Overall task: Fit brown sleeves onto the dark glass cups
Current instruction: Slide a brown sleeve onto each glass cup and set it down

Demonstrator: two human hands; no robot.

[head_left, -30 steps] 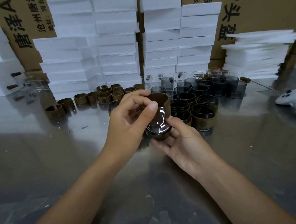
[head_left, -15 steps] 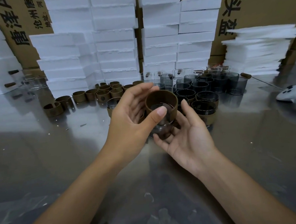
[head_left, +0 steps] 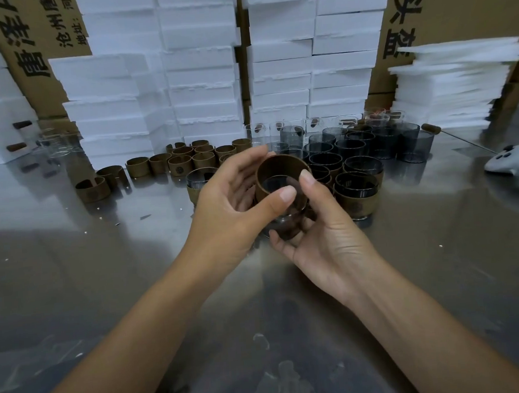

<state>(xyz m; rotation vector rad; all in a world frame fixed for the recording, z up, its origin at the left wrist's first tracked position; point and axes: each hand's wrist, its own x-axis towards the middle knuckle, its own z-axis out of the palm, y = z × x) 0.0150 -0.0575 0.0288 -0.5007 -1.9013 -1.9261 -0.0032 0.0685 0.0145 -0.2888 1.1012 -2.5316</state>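
Steel, dull and streaked, is what the table (head_left: 104,284) shows on the near side, where only the person's two forearms cross it. They meet at the middle, held up off the surface, I'd say so that both hands can work round the piece freely. The right hand (head_left: 331,237) cradles the dark glass cup (head_left: 288,225) from below, fingers curled under it and thumb reaching up to the rim of the brown sleeve (head_left: 280,167). The left hand (head_left: 231,204) grips that sleeve, thumb on its near wall, fingers wrapped behind. The sleeve rings the upper end of the cup and looks only partly on. One hand seems to steady the glass while the other works the band along it. Which end of the cup is up I can't tell.

Just beyond, to the right, stand finished cups (head_left: 358,195) with the band low round them, close by so each done piece has a short way to go. One more sleeved cup (head_left: 199,185) sits behind the left hand. Loose sleeves (head_left: 170,162) line up to the left and bare dark cups (head_left: 386,141) cluster to the right, supply on each side within reach. Clear glasses (head_left: 278,129) stand behind those. A white controller (head_left: 517,166) lies off at the right edge. Farthest back, white foam blocks (head_left: 201,86) are stacked against printed cartons (head_left: 453,4), presumably for packing.
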